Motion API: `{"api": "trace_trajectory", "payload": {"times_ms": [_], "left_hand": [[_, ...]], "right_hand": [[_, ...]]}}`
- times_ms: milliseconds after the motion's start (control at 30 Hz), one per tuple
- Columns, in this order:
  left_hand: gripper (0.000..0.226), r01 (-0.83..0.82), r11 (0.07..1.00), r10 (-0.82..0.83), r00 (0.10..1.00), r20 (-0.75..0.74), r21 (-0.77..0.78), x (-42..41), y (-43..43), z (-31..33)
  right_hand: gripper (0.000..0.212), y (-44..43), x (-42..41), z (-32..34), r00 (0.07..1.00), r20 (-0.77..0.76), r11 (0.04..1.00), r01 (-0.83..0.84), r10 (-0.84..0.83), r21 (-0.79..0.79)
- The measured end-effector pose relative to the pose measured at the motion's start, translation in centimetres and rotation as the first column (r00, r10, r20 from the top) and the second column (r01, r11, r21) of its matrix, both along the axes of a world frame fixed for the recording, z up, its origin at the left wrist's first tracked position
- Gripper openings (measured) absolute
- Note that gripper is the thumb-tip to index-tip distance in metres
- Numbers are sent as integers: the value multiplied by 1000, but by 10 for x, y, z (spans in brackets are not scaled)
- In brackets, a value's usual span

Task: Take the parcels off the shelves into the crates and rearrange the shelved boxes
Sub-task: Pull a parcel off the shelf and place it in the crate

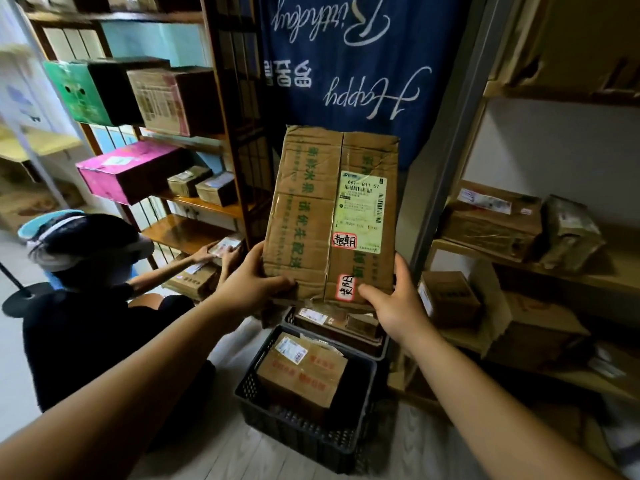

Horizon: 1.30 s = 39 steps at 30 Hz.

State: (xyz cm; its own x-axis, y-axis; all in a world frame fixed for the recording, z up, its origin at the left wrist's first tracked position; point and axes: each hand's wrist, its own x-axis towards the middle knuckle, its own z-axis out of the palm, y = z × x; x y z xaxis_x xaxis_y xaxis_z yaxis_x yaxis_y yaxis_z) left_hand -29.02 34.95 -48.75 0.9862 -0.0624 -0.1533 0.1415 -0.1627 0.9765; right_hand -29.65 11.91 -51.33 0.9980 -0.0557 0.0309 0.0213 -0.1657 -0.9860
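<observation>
I hold a flat brown cardboard parcel (311, 209) with green print and a white shipping label upright in mid-air, above the crates. My left hand (251, 278) grips its lower left corner and my right hand (391, 303) grips its lower right corner, thumbs on the front face. Below it stand two dark plastic crates: the near crate (294, 434) holds a taped brown box (304, 372), and the far crate (374, 351) holds smaller labelled parcels.
Another person (86, 306) crouches at the left, both hands on a parcel on a low shelf of the wooden rack (242, 140), which carries green, pink and brown boxes. The right-hand shelves (588, 285) hold several brown boxes. A blue banner hangs behind.
</observation>
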Motion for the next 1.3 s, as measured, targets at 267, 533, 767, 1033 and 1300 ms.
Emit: {"api": "trace_trajectory", "payload": {"times_ms": [267, 533, 767, 1033, 1300], "left_hand": [[51, -44, 999, 44, 998, -45, 2, 104, -11, 0], [55, -2, 999, -3, 993, -119, -44, 178, -14, -41], [49, 145, 987, -157, 952, -263, -64, 215, 19, -93], [44, 231, 967, -254, 873, -417, -107, 254, 83, -195], [63, 125, 977, -196, 834, -516, -170, 264, 103, -335]], "right_hand": [[63, -5, 97, -8, 998, -53, 999, -30, 31, 25], [63, -3, 145, -37, 983, -181, 999, 35, -32, 13], [63, 43, 150, -81, 920, -347, 983, 179, -184, -47], [71, 121, 160, -173, 785, -564, 960, 273, -256, -57], [73, 133, 184, -297, 736, -646, 976, 201, -204, -80]]}}
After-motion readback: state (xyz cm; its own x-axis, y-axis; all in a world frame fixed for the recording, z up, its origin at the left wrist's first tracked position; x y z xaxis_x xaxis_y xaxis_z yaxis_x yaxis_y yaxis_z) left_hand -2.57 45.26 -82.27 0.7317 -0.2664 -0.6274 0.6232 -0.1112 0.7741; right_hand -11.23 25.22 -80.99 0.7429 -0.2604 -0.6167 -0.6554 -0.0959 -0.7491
